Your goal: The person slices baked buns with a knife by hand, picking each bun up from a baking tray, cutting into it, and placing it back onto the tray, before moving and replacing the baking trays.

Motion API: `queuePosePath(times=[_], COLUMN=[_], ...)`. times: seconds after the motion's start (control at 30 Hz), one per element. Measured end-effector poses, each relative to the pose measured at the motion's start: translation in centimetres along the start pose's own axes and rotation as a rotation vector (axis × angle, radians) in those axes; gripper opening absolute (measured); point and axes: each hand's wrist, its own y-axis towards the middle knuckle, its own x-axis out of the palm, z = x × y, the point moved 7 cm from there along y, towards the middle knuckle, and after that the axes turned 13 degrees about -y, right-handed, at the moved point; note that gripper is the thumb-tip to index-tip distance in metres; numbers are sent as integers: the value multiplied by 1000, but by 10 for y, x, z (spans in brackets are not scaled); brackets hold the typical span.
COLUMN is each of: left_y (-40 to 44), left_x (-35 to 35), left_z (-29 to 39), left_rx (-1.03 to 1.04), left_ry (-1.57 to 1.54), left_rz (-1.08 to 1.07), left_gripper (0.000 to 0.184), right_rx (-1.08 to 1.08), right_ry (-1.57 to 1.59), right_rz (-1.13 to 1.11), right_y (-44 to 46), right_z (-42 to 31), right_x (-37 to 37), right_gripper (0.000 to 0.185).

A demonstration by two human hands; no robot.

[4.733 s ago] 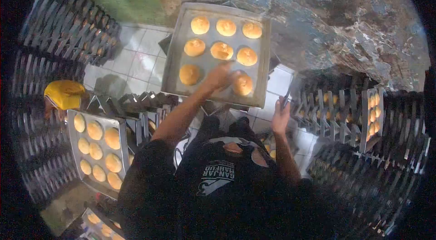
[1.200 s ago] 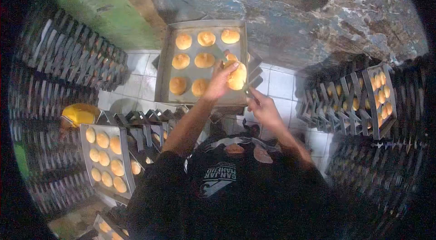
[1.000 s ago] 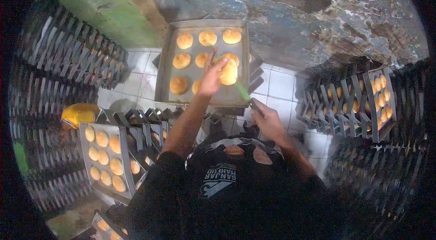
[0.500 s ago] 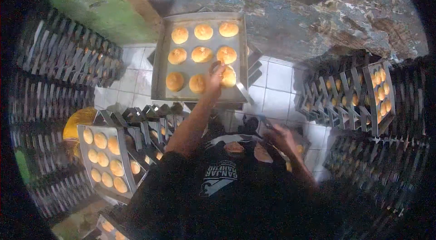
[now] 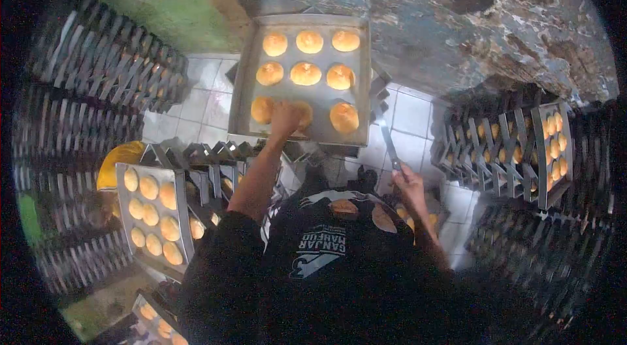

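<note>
Reaching into tray (image 5: 323, 94): left hand (image 5: 285, 119) over buns (image 5: 261, 110), grasp unclear; right hand (image 5: 409, 183) clasping knife (image 5: 390, 144), tray's right; gentle grip seems needed.

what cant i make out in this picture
All in the head view:
- Left hand: fingertips hidden by the hand itself, so its grip is unclear.
- Middle near bun: partly covered by that hand.
- Knife: much of its handle hidden in the right hand.
- Lower-left tray: cut off at the bottom.
- Lower-right racks: contents too dim and blurred.
</note>
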Motion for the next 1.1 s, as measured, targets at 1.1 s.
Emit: queuePosePath(times=[1.1], left_y=[42], left_x=[-74], left_z=[77], left_rx=[-195], left_ry=[-2430], left_rz=[41], left_gripper=[43], right_rx=[-384], right_ry=[-169], right_rz=[-71], right_y=[24], right_z=[-143], right_x=[42], right_gripper=[44])
